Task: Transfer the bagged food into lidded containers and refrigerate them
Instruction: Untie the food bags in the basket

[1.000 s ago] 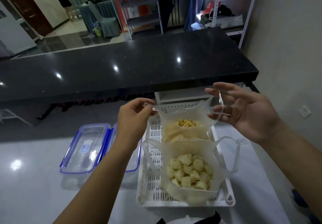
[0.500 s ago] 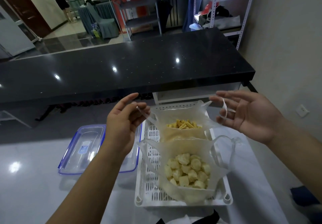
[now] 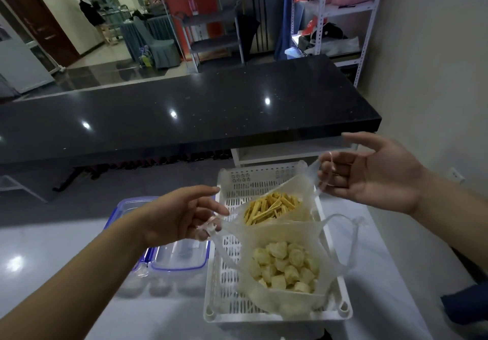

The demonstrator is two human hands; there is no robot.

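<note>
Head view, near to far. White slotted basket [image 3: 224, 281] on pale bench, toward right edge. At basket's near end: open bag of pale puffed chunks [image 3: 285, 268], untouched, handles slack. At far end: bag of yellow strips [image 3: 272, 207]. I see left hand [image 3: 182, 215] pinching its left handle, fingers together on plastic; right hand [image 3: 375, 176] mostly spread, right handle looped over fingers. Bag mouth pulled wide. Left of basket, lidded containers [image 3: 177, 256] with blue clips, lids on, apparently empty. My read: early stage; no food moved, nothing refrigerated.
</note>
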